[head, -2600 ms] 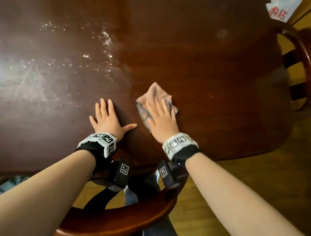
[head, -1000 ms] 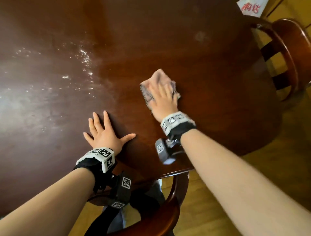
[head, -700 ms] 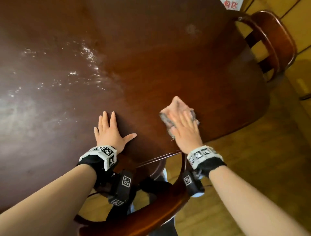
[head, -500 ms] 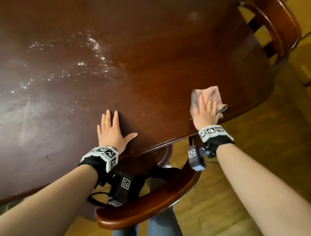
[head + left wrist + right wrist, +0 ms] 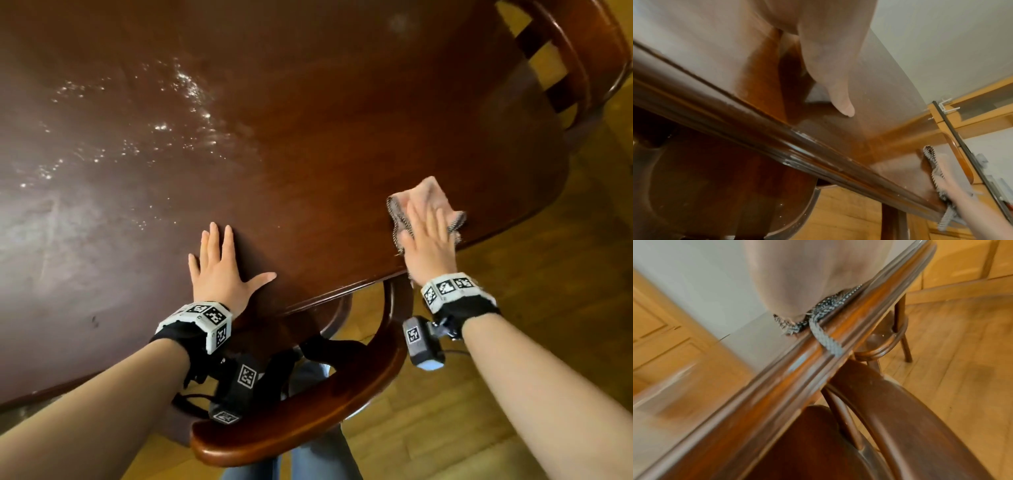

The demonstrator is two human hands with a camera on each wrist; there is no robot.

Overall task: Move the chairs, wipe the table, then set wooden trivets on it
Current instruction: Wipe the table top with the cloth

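The dark brown wooden table (image 5: pixel 308 120) fills most of the head view. My right hand (image 5: pixel 428 236) lies flat, fingers straight, pressing a pink cloth (image 5: pixel 426 195) with a grey woven underside onto the table near its front right edge. A corner of the cloth (image 5: pixel 826 340) hangs over the moulded table rim. My left hand (image 5: pixel 219 263) rests flat on the tabletop with fingers spread and holds nothing; its thumb (image 5: pixel 838 97) points across the wood. A curved wooden chair back (image 5: pixel 308 411) sits below the table edge between my arms. No trivets are in view.
A second wooden chair (image 5: pixel 575 58) stands at the table's far right. Shiny wet streaks (image 5: pixel 178 113) mark the tabletop at left. Yellow wooden floor (image 5: pixel 513 377) lies to the right, and light wood cabinets (image 5: pixel 972 116) stand beyond the table.
My right hand has swept the cloth from the middle of the table to the right, ending near the front right edge. The left hand has stayed flat in place.
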